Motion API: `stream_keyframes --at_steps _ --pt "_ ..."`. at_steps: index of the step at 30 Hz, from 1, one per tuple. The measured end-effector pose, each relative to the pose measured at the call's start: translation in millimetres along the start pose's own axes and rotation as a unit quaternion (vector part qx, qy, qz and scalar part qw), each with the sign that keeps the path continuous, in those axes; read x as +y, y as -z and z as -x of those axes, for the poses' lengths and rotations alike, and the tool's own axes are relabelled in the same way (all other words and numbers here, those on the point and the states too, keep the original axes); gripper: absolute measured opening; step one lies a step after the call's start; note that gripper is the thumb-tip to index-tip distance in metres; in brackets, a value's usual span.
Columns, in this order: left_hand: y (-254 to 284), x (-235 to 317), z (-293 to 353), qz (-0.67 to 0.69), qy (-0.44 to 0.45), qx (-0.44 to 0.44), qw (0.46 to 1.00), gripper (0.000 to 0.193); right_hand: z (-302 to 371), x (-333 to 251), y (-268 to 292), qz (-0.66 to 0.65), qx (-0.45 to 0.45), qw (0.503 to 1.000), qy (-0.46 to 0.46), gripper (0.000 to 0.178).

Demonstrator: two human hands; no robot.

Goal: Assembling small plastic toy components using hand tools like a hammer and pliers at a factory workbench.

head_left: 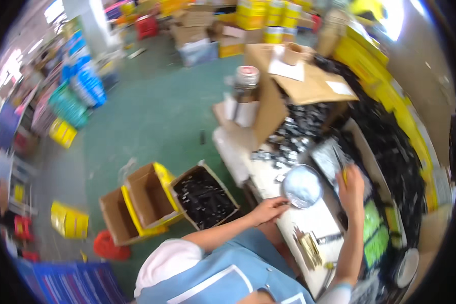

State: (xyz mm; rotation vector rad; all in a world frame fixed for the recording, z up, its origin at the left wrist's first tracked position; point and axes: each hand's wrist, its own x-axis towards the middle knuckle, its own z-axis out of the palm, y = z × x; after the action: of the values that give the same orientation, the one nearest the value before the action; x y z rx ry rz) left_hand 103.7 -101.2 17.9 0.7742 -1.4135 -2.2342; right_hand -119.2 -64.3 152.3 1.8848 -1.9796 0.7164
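My left hand (269,211) is beside the lower left edge of a round, pale, shiny disc (302,186) with a grey rim; I cannot tell whether it is a dish or a lens. Its fingertips are pinched together, with a small dark bit at the tips too small to name. To the right of the disc, my right hand (351,188) is closed around a slim dark tool with a yellow grip (344,176), its thin end pointing away from me. Under that tool is a silvery tray (327,158). Small black and silver pieces (291,144) lie heaped beyond the disc.
An open cardboard box (268,96) stands at the bench's far end, beside a bottle with a red-and-white lid (247,76). A carton of black pieces (203,197) sits left of the bench. Green packets (375,235) and a white round container (406,267) are on my right.
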Motion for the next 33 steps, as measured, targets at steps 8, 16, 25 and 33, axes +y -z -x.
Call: stream_keyframes --at_steps 8,16,25,33 --pt "-7.1 6.9 6.4 -0.04 0.061 -0.048 0.996 0.032 -197.8 40.3 -7.8 0.309 -0.059 0.948 -0.039 0.013" --pt "-16.2 -7.0 1.9 0.012 -0.002 -0.117 0.993 0.026 -250.6 57.3 -44.8 0.35 -0.129 0.911 -0.175 0.024" --pt "-39.3 -6.9 -10.4 -0.019 -0.106 -0.141 0.984 0.02 -175.4 59.9 -22.3 0.351 -0.043 0.935 -0.001 0.017" --pt "-48.3 4.2 -10.0 0.063 -0.123 -0.103 0.985 0.027 68.8 30.4 23.2 -0.241 -0.194 0.934 -0.181 0.016"
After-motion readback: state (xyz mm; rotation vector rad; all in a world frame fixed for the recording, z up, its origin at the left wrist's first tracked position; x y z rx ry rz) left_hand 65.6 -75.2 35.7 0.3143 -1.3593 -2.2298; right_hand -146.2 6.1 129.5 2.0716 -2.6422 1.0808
